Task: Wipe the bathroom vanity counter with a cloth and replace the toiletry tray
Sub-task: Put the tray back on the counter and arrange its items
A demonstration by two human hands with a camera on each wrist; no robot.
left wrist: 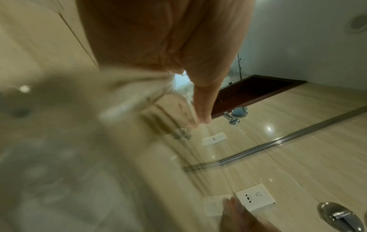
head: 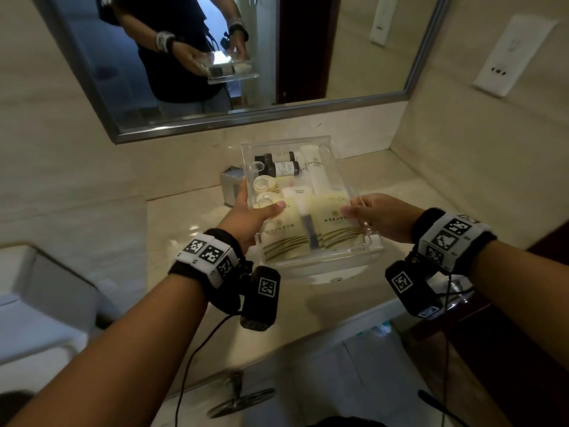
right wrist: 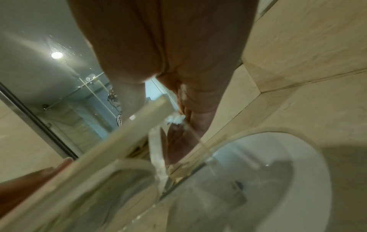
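Note:
A clear acrylic toiletry tray (head: pixel 334 149) hangs in the air above the beige marble counter (head: pixel 181 223). It holds small dark-capped bottles (head: pixel 281 169), round caps and cream sachets (head: pixel 337 224). My left hand (head: pixel 252 215) grips its left wall, thumb over the rim. My right hand (head: pixel 374 215) grips the right wall, thumb inside. From the left wrist view the tray (left wrist: pixel 127 97) is a blur under my fingers (left wrist: pixel 202 100). The right wrist view looks up through the tray's clear edge (right wrist: pixel 127 130). No cloth is in view.
A framed mirror (head: pixel 354 100) runs along the back wall, with a socket plate (head: pixel 511 57) on the right wall. A metal box (head: pixel 229 186) sits on the counter behind the tray. The white basin (right wrist: pixel 278 172) lies below the tray. A toilet (head: pixel 40 303) stands at the left.

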